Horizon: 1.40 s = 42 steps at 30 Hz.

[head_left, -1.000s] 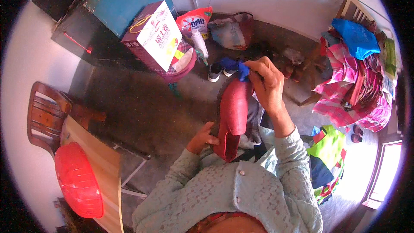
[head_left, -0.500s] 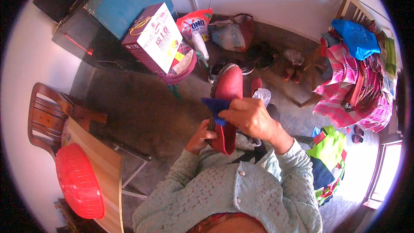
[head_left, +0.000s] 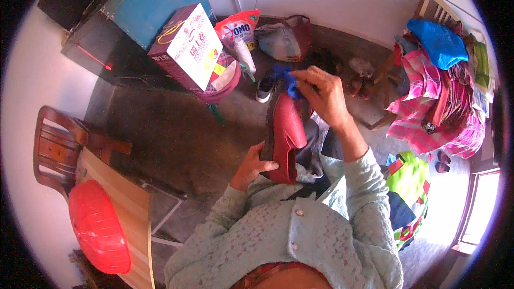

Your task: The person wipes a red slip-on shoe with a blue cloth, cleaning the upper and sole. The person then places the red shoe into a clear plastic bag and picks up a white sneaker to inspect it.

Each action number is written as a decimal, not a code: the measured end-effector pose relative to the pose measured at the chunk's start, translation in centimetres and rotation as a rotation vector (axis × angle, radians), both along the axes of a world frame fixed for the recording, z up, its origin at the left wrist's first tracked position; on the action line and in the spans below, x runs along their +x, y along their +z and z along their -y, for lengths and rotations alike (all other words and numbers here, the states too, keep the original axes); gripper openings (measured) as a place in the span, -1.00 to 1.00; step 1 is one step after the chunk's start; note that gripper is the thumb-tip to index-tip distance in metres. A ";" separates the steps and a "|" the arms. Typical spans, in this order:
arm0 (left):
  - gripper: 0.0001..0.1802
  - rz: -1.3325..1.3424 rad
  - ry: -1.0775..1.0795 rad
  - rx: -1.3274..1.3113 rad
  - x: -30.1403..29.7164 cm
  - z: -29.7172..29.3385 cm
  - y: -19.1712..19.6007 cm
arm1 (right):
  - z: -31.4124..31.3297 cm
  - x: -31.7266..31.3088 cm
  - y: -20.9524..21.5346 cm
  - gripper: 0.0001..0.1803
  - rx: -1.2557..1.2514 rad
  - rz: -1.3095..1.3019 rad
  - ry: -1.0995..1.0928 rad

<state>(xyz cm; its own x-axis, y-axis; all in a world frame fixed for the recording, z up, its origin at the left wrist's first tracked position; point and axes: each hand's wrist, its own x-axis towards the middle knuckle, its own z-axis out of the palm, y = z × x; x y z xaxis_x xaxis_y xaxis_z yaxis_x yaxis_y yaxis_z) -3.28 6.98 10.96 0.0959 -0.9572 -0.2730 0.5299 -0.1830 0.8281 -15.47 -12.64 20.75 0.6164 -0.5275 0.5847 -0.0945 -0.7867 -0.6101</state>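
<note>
Red and dark-soled, the slip-on shoe [head_left: 289, 128] is held above the lap, its long axis running away from the body, toe outward, heel toward the wearer and sole turned left. At the heel end, the left hand [head_left: 252, 167] grips low, thumb laid across the shoe's side. Nearer the toe, the right hand [head_left: 325, 95] pinches a blue cloth [head_left: 293, 86] just beyond the toe's front edge; whether cloth and shoe touch is unclear. Its fingers point left, knuckles raised, the forearm slanting up from the lower right.

Maroon-white box [head_left: 187, 47] bears lettering; red packet [head_left: 237, 28] too.
</note>
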 end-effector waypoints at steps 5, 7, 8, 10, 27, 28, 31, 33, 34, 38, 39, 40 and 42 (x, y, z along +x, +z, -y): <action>-0.42 0.094 0.046 0.035 0.5 0.5 -1.8 | -3.3 0.8 -3.0 -0.81 -0.300 -0.073 0.051; -0.42 0.053 0.100 0.011 0.5 0.5 -1.6 | -4.8 0.6 -3.5 -0.77 -0.407 -0.192 0.080; -0.42 0.031 0.129 -0.002 0.4 0.5 -1.6 | -5.2 0.5 -3.6 -0.75 -0.460 -0.226 0.094; -0.44 0.107 0.134 -0.014 0.9 0.6 -2.4 | -5.6 0.1 -4.6 -0.71 -0.474 -0.215 0.166; -0.16 -0.368 -0.147 -0.103 1.9 -1.3 -5.2 | 0.7 -2.3 1.4 -0.86 0.299 0.129 0.052; -0.16 -0.392 -0.146 -0.092 1.5 -1.4 -5.6 | 1.1 -1.4 0.6 -0.85 0.369 0.153 0.076; -0.16 -0.439 -0.146 -0.046 1.1 -1.8 -6.3 | 0.0 0.9 0.5 -0.82 0.293 0.229 0.242; -0.16 -0.427 -0.149 -0.005 1.4 -2.1 -6.8 | -0.7 1.5 0.4 -0.83 0.298 0.239 0.239; -0.08 -0.454 -0.136 -0.004 1.1 -2.0 -6.6 | -1.0 1.7 0.0 -0.83 0.288 0.246 0.212; 0.08 -0.554 -0.105 -0.068 0.1 -1.3 -6.7 | -2.0 1.6 -0.8 -0.82 0.292 0.153 0.142; 0.05 -0.581 -0.153 -0.123 0.3 -1.3 -7.0 | -2.5 1.5 -1.1 -0.82 0.240 0.116 0.149; 0.02 -0.614 -0.212 -0.180 0.3 -0.9 -7.0 | -2.9 1.2 -1.6 -0.82 0.184 0.071 0.149; -0.07 -0.676 -0.430 -0.336 1.3 1.2 -4.7 | -4.5 0.9 -2.9 -0.84 0.159 0.031 0.175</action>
<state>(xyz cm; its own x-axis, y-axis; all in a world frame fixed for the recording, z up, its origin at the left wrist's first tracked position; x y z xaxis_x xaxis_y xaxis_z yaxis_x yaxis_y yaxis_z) -2.00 5.80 6.30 -0.3736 -0.9131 0.1631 0.8687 -0.2828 0.4068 -14.55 -8.17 17.86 0.6895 -0.5014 0.5227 0.0551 -0.6833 -0.7281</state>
